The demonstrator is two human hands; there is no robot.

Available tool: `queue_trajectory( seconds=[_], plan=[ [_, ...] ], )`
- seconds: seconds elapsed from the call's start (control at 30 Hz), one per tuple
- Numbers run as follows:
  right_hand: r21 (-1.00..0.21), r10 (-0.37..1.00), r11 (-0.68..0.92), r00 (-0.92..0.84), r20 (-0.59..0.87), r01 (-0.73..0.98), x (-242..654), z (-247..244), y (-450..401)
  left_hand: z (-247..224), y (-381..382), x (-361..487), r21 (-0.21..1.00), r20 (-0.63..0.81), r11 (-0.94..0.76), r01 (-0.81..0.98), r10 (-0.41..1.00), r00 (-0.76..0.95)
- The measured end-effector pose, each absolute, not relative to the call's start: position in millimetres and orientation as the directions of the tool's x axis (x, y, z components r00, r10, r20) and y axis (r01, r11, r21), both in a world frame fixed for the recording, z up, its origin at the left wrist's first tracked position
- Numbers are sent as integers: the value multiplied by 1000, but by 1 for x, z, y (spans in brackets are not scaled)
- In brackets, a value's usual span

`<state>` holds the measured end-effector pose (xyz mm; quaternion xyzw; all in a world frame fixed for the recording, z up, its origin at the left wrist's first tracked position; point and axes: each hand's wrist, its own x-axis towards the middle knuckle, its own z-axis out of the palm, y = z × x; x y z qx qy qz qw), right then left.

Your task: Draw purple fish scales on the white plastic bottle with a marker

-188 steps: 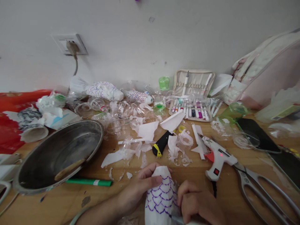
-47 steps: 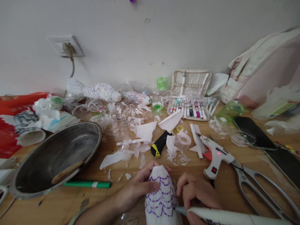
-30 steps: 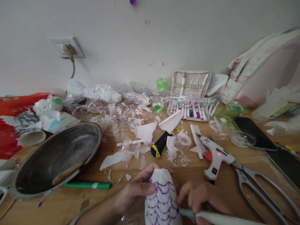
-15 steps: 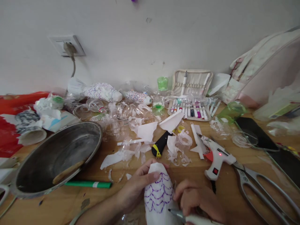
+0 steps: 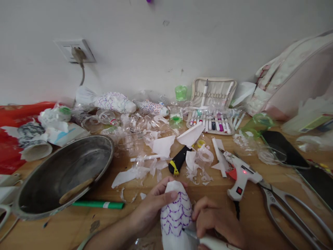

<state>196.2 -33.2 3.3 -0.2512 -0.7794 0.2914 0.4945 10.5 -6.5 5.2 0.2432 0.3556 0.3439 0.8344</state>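
My left hand (image 5: 152,210) is closed around a white paper fish body (image 5: 175,208), its thumb lying on the upper front. Rows of purple dashed scale curves cover the middle of the body, while its lower end is plain white and cut off by the frame's bottom edge. In my right hand (image 5: 218,222) is a marker (image 5: 215,243) with a white barrel and a grey tip section. Its dark point touches, or nearly touches, the lowest purple row at the right. Two other scale-patterned fish, a larger fish (image 5: 114,102) and a smaller fish (image 5: 153,108), lie by the wall.
A metal basin (image 5: 65,170) with a wooden stick stands left, a green marker (image 5: 99,205) beside it. Paper scraps, clear plastic pieces and a black-yellow cutter (image 5: 179,160) lie ahead. Right are a lit glue gun (image 5: 243,177), scissors (image 5: 286,208) and a marker case (image 5: 210,121).
The marker tip has shifted slightly left and up, onto the lowest purple row. My right hand moved with it; my left hand and the fish body stay nearly still.
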Motion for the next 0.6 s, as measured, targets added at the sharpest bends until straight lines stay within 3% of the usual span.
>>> queue_trajectory(
  seconds=[0.33, 0.6],
  plan=[
    [-743, 706, 666, -382, 596, 72, 200, 5, -36, 5, -7, 11, 647, -422, 642, -411, 750, 509],
    [-805, 736, 587, -472, 485, 88, 210, 0, -42, 7, -6, 10, 653, -425, 644, -398, 747, 512]
  ],
)
